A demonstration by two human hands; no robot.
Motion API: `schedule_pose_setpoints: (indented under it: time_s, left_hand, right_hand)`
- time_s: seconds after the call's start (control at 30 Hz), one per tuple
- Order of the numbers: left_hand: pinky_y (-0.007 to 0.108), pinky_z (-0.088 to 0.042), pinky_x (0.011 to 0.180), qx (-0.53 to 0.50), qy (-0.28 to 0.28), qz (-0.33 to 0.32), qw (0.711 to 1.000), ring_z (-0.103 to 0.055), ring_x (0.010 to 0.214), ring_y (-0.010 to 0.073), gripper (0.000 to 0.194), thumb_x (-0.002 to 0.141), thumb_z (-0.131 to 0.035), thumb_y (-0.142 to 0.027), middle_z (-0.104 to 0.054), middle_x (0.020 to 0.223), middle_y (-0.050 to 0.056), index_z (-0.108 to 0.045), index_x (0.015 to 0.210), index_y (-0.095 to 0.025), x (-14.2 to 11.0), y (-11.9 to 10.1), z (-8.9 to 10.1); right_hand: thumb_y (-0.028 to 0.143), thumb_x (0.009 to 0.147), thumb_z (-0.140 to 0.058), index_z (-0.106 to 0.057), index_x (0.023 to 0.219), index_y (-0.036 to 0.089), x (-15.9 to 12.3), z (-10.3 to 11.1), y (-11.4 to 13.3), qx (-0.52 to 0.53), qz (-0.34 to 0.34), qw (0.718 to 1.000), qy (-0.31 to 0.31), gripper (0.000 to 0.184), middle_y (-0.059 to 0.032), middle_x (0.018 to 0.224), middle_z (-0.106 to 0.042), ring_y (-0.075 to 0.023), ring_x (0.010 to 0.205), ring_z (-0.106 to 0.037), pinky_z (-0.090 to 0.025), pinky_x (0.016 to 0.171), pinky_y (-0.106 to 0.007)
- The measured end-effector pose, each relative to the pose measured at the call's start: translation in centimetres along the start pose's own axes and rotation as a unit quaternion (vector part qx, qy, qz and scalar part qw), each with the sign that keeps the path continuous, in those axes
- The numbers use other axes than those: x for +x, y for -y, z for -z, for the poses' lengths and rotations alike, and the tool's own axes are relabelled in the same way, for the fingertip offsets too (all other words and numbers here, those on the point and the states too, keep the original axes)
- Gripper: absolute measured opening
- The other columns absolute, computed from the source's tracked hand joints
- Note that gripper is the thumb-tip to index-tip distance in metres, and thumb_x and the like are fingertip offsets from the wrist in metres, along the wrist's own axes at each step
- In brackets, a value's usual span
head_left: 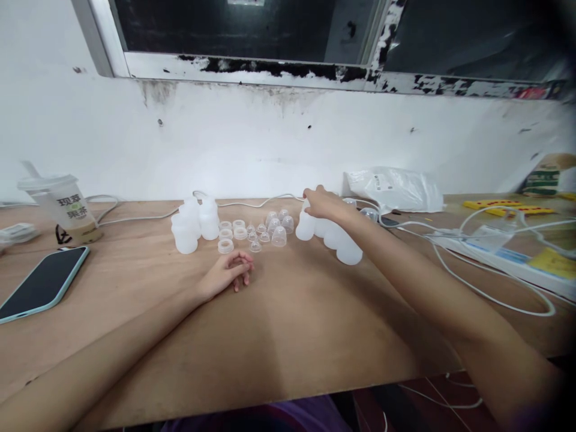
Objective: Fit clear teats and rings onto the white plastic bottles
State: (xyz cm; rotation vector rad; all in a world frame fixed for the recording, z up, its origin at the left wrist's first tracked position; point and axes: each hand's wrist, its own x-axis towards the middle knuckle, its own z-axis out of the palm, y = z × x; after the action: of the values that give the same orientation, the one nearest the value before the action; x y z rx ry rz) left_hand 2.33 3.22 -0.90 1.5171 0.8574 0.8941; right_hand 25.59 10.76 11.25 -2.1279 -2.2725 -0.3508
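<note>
My right hand point(323, 203) reaches to the back of the table, its fingers round the top of a frosted white baby bottle point(306, 227). More such bottles point(349, 249) stand in a row beside it, partly hidden by my forearm. My left hand point(230, 271) rests on the table with loosely curled fingers, holding nothing. Just beyond it lie several white screw rings point(225, 245), small clear silicone nipples point(255, 246) and clear dome caps point(279, 236). To their left, a group of frosted bottle bodies point(185, 236) stands upright.
On the left are a phone point(42, 282) and a drink cup with a straw point(63, 207). A white plastic bag point(396, 189) lies against the wall. White cables point(490, 294) loop around a power strip point(508, 252) on the right. The table's front edge point(315, 393) runs near my body.
</note>
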Motion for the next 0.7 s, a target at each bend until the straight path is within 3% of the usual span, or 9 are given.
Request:
schedule_pose_setpoints:
  time_s: [0.57,0.7]
  left_hand:
    - [0.014,-0.038,0.036,0.017,0.002,-0.006,1.0,-0.052,0.056,0.0076,0.027,0.074,-0.052,-0.035,-0.051,0.083,0.003,-0.042,0.09,-0.016,0.1,0.4,0.1]
    - [0.018,-0.04,0.039,0.092,-0.007,-0.025,0.995,-0.054,0.059,0.0101,0.023,0.077,-0.046,-0.034,-0.053,0.084,0.004,-0.042,0.091,-0.017,-0.1,0.2,0.1]
  right_hand:
    - [0.012,0.075,-0.045,-0.045,0.112,0.016,1.8,-1.5,-0.1,-0.024,0.016,0.998,-0.054,0.037,-0.0139,0.11,-0.04,-0.0225,0.084,-0.055,-0.04,0.066,-0.03]
    - [0.012,0.075,-0.045,-0.038,0.119,0.016,0.9,-1.1,0.2,0.01,0.013,0.993,-0.113,0.045,-0.016,0.12,-0.034,-0.0257,0.087,-0.054,-0.041,0.068,-0.035]
